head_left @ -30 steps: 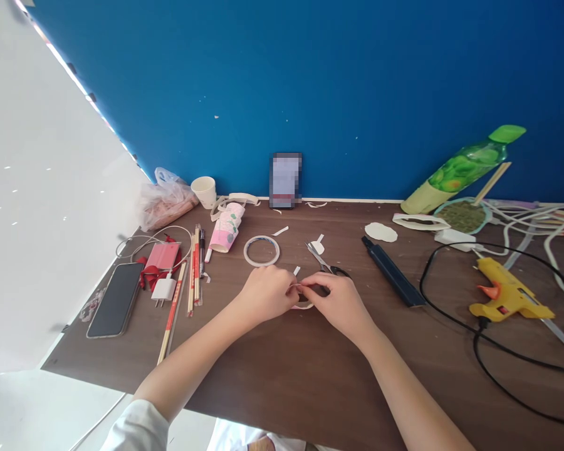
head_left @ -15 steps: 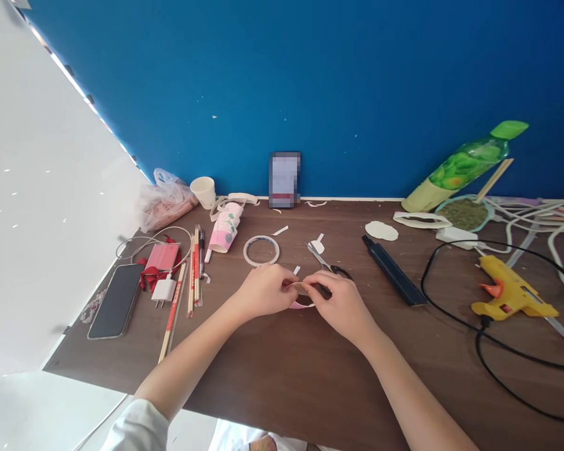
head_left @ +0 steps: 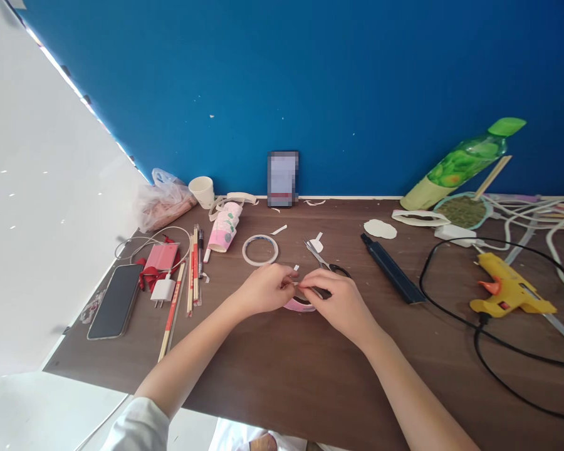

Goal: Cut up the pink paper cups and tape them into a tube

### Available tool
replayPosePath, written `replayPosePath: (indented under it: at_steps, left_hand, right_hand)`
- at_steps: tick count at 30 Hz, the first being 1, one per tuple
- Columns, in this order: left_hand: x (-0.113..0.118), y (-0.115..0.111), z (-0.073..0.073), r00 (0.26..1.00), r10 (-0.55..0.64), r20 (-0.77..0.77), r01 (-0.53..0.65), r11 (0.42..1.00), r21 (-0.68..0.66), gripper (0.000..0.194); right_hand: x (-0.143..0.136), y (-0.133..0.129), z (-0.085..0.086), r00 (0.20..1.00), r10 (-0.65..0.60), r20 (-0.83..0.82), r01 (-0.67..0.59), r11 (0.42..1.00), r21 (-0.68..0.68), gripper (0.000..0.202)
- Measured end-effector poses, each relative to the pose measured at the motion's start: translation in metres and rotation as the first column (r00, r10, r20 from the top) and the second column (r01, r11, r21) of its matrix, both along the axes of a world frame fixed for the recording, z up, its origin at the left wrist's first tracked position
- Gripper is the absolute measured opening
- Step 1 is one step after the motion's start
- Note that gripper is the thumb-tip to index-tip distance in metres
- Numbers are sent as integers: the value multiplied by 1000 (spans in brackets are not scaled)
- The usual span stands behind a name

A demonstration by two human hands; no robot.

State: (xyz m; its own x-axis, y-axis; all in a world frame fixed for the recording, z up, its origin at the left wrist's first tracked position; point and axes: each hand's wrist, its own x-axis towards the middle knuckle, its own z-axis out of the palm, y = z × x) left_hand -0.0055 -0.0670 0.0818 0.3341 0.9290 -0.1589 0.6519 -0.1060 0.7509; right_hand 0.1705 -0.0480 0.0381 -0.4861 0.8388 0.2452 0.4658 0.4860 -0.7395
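Note:
Both hands meet over the middle of the table around a pink and white paper ring point(head_left: 299, 305), a curved strip whose near side shows below the fingers. My left hand point(head_left: 269, 289) pinches its far side from the left, and my right hand point(head_left: 333, 294) pinches it close by from the right. The fingertips hide the spot where they hold it. Just beyond my right hand lie scissors point(head_left: 320, 255) with black handles, partly covered by the fingers. A roll of white tape point(head_left: 260, 250) lies flat beyond my left hand.
At left are a phone point(head_left: 115, 302), a white charger point(head_left: 163, 289), chopsticks point(head_left: 190, 269) and a cut pink cup point(head_left: 225, 227). A paper cup point(head_left: 202, 191) stands behind. Right of the hands lie a black bar point(head_left: 391, 268), a yellow glue gun point(head_left: 512, 285) with looping cable, and a leaning green bottle point(head_left: 465, 164).
The ring has tilted, so more of its pink outer side shows below the fingers. Both hands keep their pinch in nearly the same place. The view has shifted slightly.

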Motion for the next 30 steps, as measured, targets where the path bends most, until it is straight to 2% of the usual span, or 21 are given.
replayPosePath:
  at_steps: [7, 13, 21, 30]
  left_hand:
    - [0, -1, 3, 1000, -4, 8, 4, 1000, -11, 19]
    - [0, -1, 4, 1000, -4, 10, 4, 999, -36, 20]
    - [0, -1, 6, 1000, 1, 17, 0, 999, -49, 22]
    - [0, -1, 7, 999, 13, 38, -10, 996, -94, 20]
  right_hand:
    - [-2, -1, -1, 1000, 25, 0, -25, 992, 124, 21]
    - [-1, 1, 4, 989, 88, 122, -115, 964, 239, 23]
    - [2, 1, 11, 961, 148, 232, -179, 977, 117, 19]
    - [4, 1, 15, 961, 176, 212, -189, 981, 40, 17]
